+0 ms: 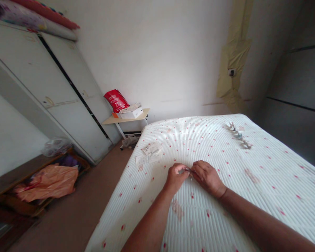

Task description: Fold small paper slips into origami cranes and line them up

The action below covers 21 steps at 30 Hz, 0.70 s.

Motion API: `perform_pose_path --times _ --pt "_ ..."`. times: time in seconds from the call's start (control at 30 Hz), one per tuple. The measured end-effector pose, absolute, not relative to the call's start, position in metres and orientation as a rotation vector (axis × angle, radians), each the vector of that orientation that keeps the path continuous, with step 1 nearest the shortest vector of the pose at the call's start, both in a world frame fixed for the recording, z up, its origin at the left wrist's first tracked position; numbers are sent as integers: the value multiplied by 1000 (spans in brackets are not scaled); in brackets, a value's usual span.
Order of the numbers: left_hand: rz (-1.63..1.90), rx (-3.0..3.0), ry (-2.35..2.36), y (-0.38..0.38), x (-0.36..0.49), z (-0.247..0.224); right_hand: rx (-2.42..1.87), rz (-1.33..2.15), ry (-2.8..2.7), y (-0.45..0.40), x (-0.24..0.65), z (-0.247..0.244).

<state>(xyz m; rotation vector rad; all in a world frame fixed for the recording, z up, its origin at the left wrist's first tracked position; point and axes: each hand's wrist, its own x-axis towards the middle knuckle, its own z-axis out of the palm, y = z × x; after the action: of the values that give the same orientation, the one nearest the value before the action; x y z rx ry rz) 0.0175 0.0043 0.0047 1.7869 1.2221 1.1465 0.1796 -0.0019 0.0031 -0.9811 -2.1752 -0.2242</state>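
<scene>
Left hand (176, 177) and right hand (208, 177) pinch a small piece (189, 170), seemingly unfinished; small objects (237, 134), perhaps done, line up toward the bed (225, 161)'s far-right corner.

Hands meet at bed (204, 231), nearer left edge than right. Left hand (174, 177): thumb-finger pinch. Right hand (208, 177): back up, fingers curled, tips at left's. Forearms bare, converging.

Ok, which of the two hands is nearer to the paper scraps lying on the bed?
Left. The left hand is to the right of the paper scraps and closer to the wearer, not touching them; the right hand is farther right, beyond it.
</scene>
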Motion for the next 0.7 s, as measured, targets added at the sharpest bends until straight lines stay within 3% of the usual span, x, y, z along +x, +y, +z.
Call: perform_pose_path --times 0.2,0.4,0.7 --pt "1292 2021 1427 -8 18 10 -1127 -271 -2093 1 185 3" --pt "1159 2580 1555 -26 21 21 -1239 -303 -2070 -1 186 9" --pt "1055 2741 1692 -28 29 26 -1265 -350 -2114 -5 182 14"
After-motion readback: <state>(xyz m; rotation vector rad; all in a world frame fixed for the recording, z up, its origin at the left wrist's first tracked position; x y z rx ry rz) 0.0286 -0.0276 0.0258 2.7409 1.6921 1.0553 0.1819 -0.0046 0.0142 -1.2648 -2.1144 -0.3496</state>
